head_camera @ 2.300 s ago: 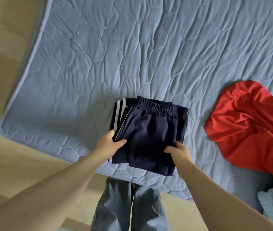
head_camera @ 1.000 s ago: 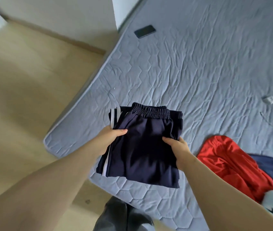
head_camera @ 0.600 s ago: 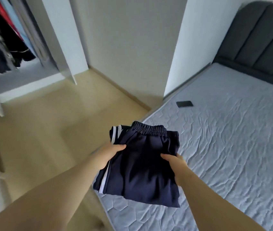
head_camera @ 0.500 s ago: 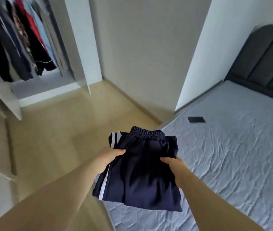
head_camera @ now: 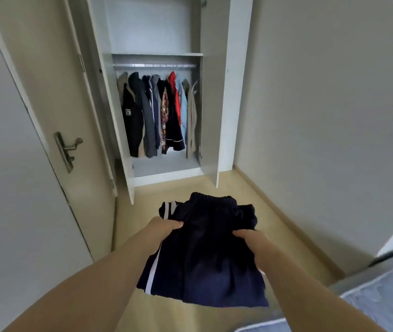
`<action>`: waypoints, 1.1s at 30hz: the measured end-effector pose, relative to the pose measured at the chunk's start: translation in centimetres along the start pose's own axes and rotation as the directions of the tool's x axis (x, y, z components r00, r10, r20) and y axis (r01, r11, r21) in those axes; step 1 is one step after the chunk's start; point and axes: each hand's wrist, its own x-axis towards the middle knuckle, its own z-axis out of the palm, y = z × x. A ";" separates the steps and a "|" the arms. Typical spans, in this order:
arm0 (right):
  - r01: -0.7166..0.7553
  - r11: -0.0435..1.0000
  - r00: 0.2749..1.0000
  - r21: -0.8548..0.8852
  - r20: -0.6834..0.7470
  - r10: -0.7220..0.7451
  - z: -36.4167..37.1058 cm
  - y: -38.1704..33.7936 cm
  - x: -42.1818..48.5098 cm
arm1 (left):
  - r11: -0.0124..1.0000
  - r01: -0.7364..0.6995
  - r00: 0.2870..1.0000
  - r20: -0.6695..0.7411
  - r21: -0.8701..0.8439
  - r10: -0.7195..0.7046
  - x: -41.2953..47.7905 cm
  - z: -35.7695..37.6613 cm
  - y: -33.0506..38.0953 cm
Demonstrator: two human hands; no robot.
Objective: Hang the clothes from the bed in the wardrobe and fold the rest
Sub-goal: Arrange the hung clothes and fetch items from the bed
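We had turned away from the bed (head_camera: 377, 304), and the open wardrobe (head_camera: 211, 104) now stood ahead of our hands. The left hand (head_camera: 166, 225) and right hand (head_camera: 250, 238) gripped the folded trousers (head_camera: 202, 262) between them, ready for storing.

We face plain beige walls (head_camera: 322, 92) and a pale wooden floor (head_camera: 233, 188). On our left stands a door (head_camera: 82, 200) with a metal handle (head_camera: 67, 150); straight ahead, the white wardrobe (head_camera: 152, 25) is open.
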 end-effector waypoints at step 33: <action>0.090 0.977 0.941 -0.191 0.337 -0.021 25.8 -31.1 38.4 | 0.985 -0.101 0.945 -0.324 -0.143 0.050 38.3 -17.1 26.5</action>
